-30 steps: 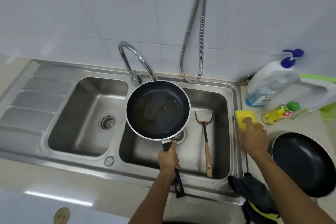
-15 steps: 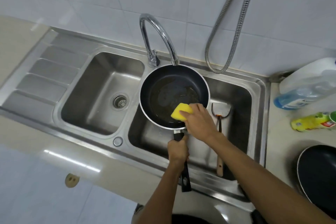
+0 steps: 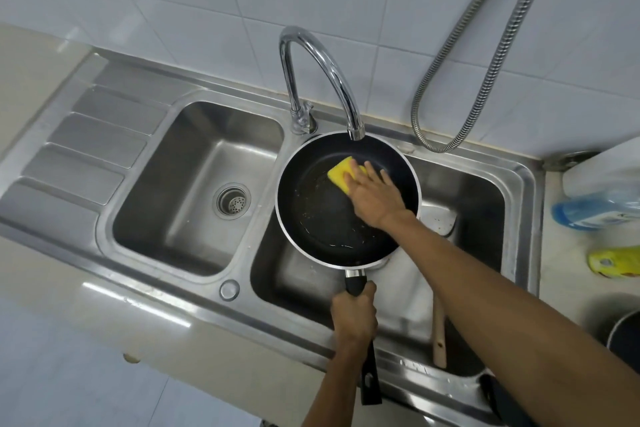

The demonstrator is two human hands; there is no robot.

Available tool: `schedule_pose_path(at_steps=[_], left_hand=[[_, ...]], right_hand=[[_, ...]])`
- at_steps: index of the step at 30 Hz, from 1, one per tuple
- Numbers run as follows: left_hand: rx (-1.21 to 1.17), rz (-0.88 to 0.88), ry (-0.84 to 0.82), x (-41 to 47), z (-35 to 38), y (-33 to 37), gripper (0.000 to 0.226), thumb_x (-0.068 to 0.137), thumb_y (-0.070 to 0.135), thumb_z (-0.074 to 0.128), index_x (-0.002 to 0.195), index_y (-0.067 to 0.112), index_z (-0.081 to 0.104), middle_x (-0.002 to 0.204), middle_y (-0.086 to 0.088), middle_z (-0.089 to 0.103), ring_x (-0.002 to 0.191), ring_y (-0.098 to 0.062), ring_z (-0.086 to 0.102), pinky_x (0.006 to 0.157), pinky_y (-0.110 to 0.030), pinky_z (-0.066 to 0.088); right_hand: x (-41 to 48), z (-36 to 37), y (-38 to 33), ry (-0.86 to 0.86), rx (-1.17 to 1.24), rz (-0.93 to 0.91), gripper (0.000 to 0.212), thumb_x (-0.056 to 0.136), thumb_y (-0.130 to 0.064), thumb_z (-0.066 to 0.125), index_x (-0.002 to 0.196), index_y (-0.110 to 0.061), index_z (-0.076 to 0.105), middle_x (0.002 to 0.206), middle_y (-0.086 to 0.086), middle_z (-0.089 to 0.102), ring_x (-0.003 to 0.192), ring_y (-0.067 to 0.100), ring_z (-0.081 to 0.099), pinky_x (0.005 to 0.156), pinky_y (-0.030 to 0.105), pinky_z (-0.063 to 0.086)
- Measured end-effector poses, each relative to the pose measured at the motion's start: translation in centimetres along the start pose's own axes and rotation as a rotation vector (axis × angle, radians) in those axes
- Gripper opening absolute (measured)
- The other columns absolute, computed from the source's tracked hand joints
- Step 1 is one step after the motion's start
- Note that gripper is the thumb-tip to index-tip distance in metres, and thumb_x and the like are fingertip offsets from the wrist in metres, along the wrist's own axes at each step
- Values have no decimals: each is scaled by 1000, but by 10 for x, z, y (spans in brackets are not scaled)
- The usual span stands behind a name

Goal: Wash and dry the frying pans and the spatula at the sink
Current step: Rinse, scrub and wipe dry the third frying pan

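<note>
A black frying pan with greasy residue is held level over the right basin of the steel sink, just under the tap spout. My left hand grips its black handle. My right hand presses a yellow sponge against the far inner side of the pan. The spatula lies in the right basin, its metal blade partly hidden behind my right forearm. A second black pan shows at the right edge on the counter.
The chrome tap arches over the pan with no water running. A metal hose hangs on the tiled wall. A blue soap bottle and a yellow bottle lie on the right counter. The left basin holds only its drain.
My right hand carried the sponge from the right counter into the pan and slid it from the near side to the far side. The view has moved closer.
</note>
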State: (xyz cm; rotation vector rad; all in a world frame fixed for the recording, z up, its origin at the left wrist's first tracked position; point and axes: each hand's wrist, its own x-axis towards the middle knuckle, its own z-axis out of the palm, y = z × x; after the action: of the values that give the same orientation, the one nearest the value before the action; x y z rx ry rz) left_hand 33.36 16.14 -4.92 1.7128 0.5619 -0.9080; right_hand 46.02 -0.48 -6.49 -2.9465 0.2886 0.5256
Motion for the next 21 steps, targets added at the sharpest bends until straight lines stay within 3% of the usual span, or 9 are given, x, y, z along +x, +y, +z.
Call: schedule_pose_path(at_steps=[5, 8, 13, 17, 21], left_hand=[[-12, -8, -5, 4, 2, -2, 33, 86, 22, 69, 60, 11, 52, 51, -5, 42, 45, -19, 41, 44, -28, 36], [7, 1, -10, 5, 0, -2, 35, 87, 22, 70, 59, 10, 53, 50, -6, 43, 46, -19, 40, 42, -28, 35], [24, -7, -14, 2, 0, -3, 35, 92, 18, 65, 60, 9, 55, 48, -3, 43, 41, -14, 38, 40, -25, 33], [4, 3, -18, 0, -1, -2, 29, 91, 25, 68, 68, 9, 63, 52, -2, 49, 47, -14, 46, 46, -27, 41], [-9, -12, -18, -2, -2, 0, 25, 89, 25, 68, 68, 11, 63, 52, 0, 50, 47, -15, 48, 47, -27, 42]], right_hand=[[-51, 14, 23, 8, 32, 81, 62, 96, -14, 44, 157, -13, 31, 170, 7, 8, 155, 38, 9, 124, 51, 20], [-89, 30, -11, -1, 104, -45, 62, 90, -14, 53, 151, -12, 43, 168, 8, 20, 153, 43, 18, 121, 56, 27], [-43, 16, -72, -77, 196, -198, 55, 99, -19, 46, 153, -17, 37, 170, 0, 12, 156, 33, 9, 125, 52, 17], [21, -9, -58, -65, 165, -90, 56, 99, -16, 46, 153, -14, 35, 170, 4, 9, 155, 37, 10, 123, 56, 20], [29, -13, -4, -28, 143, 66, 61, 98, -12, 46, 157, -14, 29, 170, 7, 9, 154, 39, 12, 121, 59, 23]])
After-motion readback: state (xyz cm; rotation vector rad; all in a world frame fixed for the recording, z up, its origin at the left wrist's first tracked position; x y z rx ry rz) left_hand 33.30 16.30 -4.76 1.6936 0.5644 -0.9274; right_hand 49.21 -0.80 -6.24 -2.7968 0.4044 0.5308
